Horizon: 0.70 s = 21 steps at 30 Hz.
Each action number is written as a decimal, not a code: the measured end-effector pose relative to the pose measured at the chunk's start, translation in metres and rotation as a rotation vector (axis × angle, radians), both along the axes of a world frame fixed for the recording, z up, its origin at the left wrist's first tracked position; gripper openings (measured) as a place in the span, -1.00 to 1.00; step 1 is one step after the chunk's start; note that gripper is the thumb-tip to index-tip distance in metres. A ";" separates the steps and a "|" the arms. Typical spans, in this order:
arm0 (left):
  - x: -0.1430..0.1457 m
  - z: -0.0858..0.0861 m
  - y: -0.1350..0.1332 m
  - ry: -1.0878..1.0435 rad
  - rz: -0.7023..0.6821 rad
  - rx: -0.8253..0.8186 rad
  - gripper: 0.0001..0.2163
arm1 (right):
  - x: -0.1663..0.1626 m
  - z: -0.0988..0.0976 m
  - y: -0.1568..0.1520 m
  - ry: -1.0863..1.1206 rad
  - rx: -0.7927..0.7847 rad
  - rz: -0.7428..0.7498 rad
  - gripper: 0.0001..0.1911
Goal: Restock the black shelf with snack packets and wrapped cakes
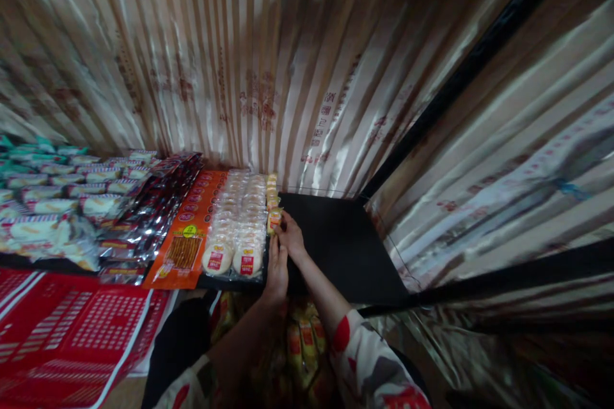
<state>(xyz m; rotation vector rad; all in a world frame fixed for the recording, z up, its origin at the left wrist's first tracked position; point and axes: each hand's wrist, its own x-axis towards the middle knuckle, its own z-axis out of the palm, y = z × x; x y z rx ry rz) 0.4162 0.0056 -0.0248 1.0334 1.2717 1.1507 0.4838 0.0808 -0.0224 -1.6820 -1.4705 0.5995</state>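
Note:
My right hand (291, 238) has its fingers closed at a small yellow snack packet (274, 220), the nearest of a short row of yellow packets (272, 186) running back along the black shelf (345, 243). Just below it, my left hand (277, 270) has its fingers stretched out, their tips close to the same packet. Whether those tips touch it is hard to see. To the left of both hands lie two columns of clear-wrapped round white crackers (247, 262) with red labels, stacked overlapping one another. More yellow packets (302, 345) show in shadow beneath my forearms.
Left of the crackers are an orange snack bag (180, 252), dark red shiny packets (127, 249) and white wrapped packets (43, 230). A red plastic basket (96, 326) stands at the lower left. Printed foil sheeting (268, 64) hangs behind the shelf, and a dark post (460, 83) slants on the right.

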 end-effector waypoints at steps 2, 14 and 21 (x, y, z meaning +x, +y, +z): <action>0.002 -0.001 0.008 -0.016 -0.011 0.000 -0.49 | -0.001 -0.002 0.006 -0.018 -0.003 0.003 -0.48; 0.003 0.000 0.018 -0.050 -0.022 0.001 -0.50 | -0.001 -0.016 0.008 0.161 0.105 -0.026 -0.64; 0.000 0.002 0.025 -0.064 0.004 -0.011 -0.54 | -0.005 -0.014 0.007 0.112 0.070 -0.003 -0.80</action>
